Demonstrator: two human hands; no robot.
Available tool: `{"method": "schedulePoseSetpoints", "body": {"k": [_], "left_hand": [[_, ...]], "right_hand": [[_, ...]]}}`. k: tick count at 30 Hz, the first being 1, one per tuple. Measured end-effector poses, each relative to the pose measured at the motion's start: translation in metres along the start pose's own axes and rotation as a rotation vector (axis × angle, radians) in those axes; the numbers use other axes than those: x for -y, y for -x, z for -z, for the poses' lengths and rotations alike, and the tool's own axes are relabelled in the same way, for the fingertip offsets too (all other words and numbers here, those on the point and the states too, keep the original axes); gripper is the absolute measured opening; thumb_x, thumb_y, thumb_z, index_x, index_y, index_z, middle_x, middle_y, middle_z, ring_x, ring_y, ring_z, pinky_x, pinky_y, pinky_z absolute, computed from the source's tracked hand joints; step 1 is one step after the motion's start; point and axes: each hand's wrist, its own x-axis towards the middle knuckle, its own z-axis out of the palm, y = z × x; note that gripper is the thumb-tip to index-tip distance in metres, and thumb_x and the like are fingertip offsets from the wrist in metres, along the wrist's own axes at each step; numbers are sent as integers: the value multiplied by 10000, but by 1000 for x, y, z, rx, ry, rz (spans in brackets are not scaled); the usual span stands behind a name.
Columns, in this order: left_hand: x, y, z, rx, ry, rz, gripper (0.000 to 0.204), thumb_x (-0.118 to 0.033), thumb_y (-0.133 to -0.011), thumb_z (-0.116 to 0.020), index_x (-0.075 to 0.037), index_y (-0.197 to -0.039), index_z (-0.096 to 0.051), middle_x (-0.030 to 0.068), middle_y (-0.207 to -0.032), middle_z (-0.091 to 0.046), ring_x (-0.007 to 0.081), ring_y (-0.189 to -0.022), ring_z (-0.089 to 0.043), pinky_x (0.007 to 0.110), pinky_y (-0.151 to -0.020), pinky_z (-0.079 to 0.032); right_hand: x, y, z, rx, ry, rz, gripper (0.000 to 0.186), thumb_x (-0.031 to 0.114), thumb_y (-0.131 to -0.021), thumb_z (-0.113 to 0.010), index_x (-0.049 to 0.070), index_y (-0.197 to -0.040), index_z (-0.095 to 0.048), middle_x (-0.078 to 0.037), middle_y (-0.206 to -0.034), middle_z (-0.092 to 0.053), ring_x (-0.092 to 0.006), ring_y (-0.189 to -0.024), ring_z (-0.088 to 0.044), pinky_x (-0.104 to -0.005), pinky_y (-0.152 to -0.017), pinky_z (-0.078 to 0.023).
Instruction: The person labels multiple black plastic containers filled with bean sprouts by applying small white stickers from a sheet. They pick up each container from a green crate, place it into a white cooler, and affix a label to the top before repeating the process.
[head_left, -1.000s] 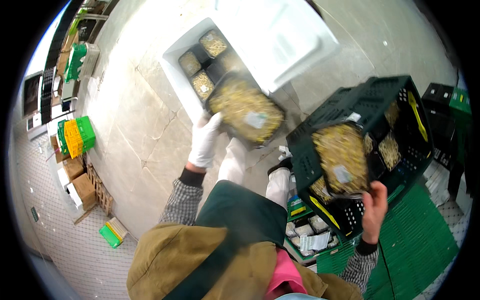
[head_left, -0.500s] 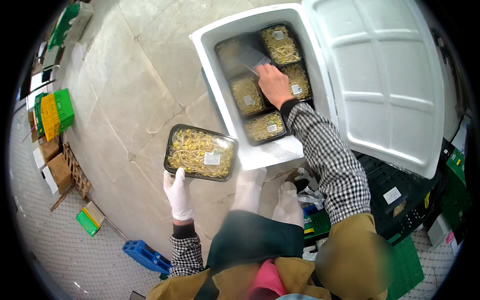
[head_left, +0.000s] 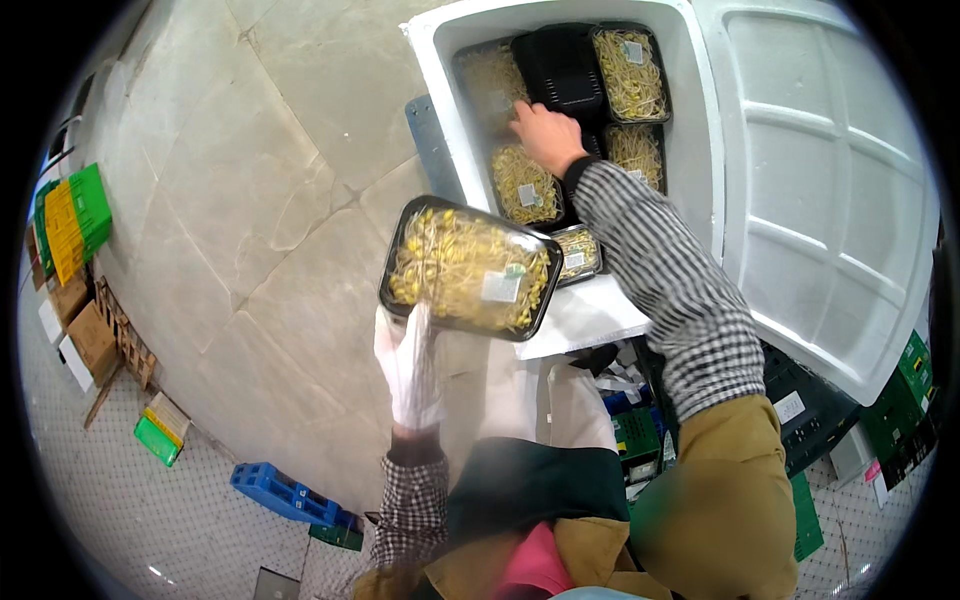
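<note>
My left hand (head_left: 408, 365), in a white glove, grips the near edge of a black tray of bean sprouts (head_left: 470, 270) under clear film with a white label. It holds this tray tilted beside the near left corner of a white foam box (head_left: 705, 130). My right hand (head_left: 550, 137), bare, reaches into the box with its fingers a little apart, at the edge of a hazy-looking sprout tray (head_left: 490, 85). Other sprout trays (head_left: 630, 75) lie around it in the box. A black tray (head_left: 560, 70) with no sprouts showing sits between two of them. My right sleeve partly covers the trays below.
The box's white lid (head_left: 830, 180) leans open on the right. Black and green crates (head_left: 640, 440) stand below it. A blue pallet (head_left: 290, 495) lies at lower left, with cardboard boxes (head_left: 92, 335) and green and yellow crates (head_left: 80, 225) farther left.
My left hand has raised the sprout tray and brought it right, toward the box. A blurred, clear-looking thing at my right fingers is gone; a black tray now shows beyond the hand.
</note>
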Motion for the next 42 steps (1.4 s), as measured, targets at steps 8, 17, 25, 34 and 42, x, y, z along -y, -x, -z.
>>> {"method": "schedulePoseSetpoints", "body": {"k": [8,17,25,34,42], "left_hand": [[2,-65,-63,154,-10,36,414,-160,-975,-558,16,-1321,-414,132,-1160,-578,186,-1068,-596,335,-882,-515],[3,42,-92,233,-282,-7,425,-67,-959,-532,24,-1356,-414,137,-1273,-530,192,-1074,-582,340,-959,-468],[81,165,-79,209,-361,62,340,-158,-986,-537,17,-1270,-476,120,-1200,-569,162,-972,-596,319,-909,-489],[155,343,-151,832,-771,-141,299,-171,-1015,-465,32,-850,-611,113,-1090,-626,183,-975,-568,336,-929,-433],[251,558,-233,1428,-988,-781,287,-5,-903,-528,18,-1184,-583,205,-1255,-567,330,-1166,-537,404,-1021,-413]], "right_hand": [[-3,130,56,258,-1793,-445,563,247,-927,-649,29,-1392,-420,-59,-1250,-570,-148,-1101,-574,-308,-931,-499],[6,12,-39,-393,-1578,-664,505,322,-866,-694,-45,-1163,-516,-171,-1092,-604,-271,-994,-579,-417,-824,-469],[51,266,56,-503,-1528,-506,130,119,-932,-552,16,-1012,-554,-71,-825,-634,-129,-746,-643,-279,-647,-499],[-47,745,186,-1063,-824,-758,106,117,-919,-615,32,-951,-668,-33,-768,-658,-84,-657,-600,-233,-592,-469],[-312,1013,23,-535,-86,-1236,445,144,-921,-555,-11,-1323,-440,-212,-1358,-457,-389,-1122,-551,-463,-916,-463]]}}
